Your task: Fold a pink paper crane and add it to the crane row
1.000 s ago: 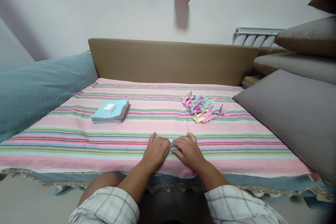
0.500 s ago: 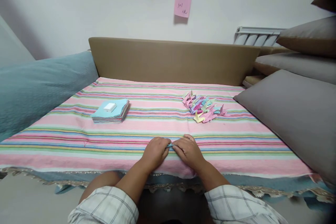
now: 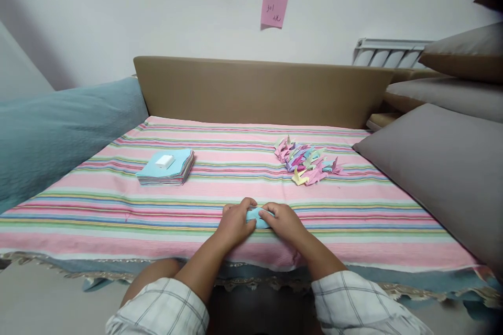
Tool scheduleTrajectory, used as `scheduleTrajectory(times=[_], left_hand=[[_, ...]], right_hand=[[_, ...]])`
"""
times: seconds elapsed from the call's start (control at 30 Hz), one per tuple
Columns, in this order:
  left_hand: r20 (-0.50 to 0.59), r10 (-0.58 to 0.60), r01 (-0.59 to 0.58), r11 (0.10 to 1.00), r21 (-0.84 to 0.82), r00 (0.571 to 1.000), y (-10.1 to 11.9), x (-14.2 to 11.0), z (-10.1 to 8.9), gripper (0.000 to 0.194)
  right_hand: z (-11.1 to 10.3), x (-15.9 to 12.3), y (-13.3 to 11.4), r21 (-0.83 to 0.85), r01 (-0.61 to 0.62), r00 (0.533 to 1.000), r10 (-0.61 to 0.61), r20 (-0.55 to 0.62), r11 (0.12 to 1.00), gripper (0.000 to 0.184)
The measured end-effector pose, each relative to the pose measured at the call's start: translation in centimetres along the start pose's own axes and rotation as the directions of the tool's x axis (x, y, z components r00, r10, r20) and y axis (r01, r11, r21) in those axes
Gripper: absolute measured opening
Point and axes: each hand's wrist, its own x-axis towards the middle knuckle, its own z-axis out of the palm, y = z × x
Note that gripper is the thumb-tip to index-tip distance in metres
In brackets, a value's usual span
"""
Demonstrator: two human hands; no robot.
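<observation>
Between my hands, low over the striped cloth, is a small folded piece of light blue paper (image 3: 257, 216). Its left side is gripped by my left hand (image 3: 236, 221), thumb in front and fingers behind. My right hand (image 3: 284, 222) pinches the right side, with the thumb lying across the paper's face. Fingers cover both ends of it, so its full shape is hidden. Farther off to the right lies a pile of folded paper cranes (image 3: 308, 163) in pink, purple, blue, green and yellow. A stack of square coloured paper (image 3: 176, 163) sits to the left, blue sheet uppermost.
A small white block (image 3: 164, 161) rests on the paper stack. The striped cloth (image 3: 231, 183) covers the sofa seat. Behind it rises a brown backrest (image 3: 259, 91); a blue-covered armrest (image 3: 74, 125) stands left, and grey cushions (image 3: 444, 162) are piled right.
The blue paper showed only as a thin edge between my fingertips; now its wider face shows. My right thumb has come onto it, and the fingers of both hands have shifted.
</observation>
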Motion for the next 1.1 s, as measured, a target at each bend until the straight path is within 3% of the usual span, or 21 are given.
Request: scheduleTrajectory(times=[0.2,0.3,0.4,0.47,0.53,0.87,1.0,1.1], left_hand=[[-0.029,-0.002,0.005,0.996,0.088,1.0,-0.2,0.7,0.9,0.047],[-0.165,0.052,-0.029,0.99,0.136,0.985,-0.3,0.2,1.1,0.044],[-0.286,0.183,-0.115,0.964,0.238,0.941,-0.4,-0.5,1.3,0.022],[-0.25,0.295,-0.217,0.93,0.298,0.922,-0.7,-0.9,1.6,0.008],[-0.188,0.374,-0.3,0.895,0.33,0.908,-1.0,-1.0,1.9,0.014],[-0.13,0.461,-0.398,0.853,0.336,0.878,-1.8,-1.3,2.5,0.024],[-0.1,0.444,-0.395,0.864,0.313,0.89,-1.7,-1.3,2.4,0.025],[-0.094,0.424,-0.389,0.885,0.257,0.901,-1.7,-1.2,2.0,0.026]], right_hand=[[0.2,1.1,0.0,-0.088,-0.055,0.998,0.054,-0.014,0.995,0.021],[0.2,1.4,-0.1,-0.129,-0.064,0.998,0.062,-0.02,0.99,0.02],[0.5,1.6,0.0,-0.219,-0.08,0.996,0.072,-0.044,0.972,0.019],[0.8,1.7,0.1,-0.267,-0.099,0.995,0.086,-0.058,0.959,0.019],[1.1,1.7,0.4,-0.281,-0.113,0.992,0.094,-0.079,0.953,0.019],[1.2,1.1,2.2,-0.215,-0.198,0.966,0.154,-0.206,0.956,0.023],[1.1,0.6,2.0,-0.192,-0.096,0.96,0.039,-0.278,0.977,0.008],[0.8,-0.3,1.6,-0.215,0.114,0.974,-0.152,-0.167,0.97,0.008]])
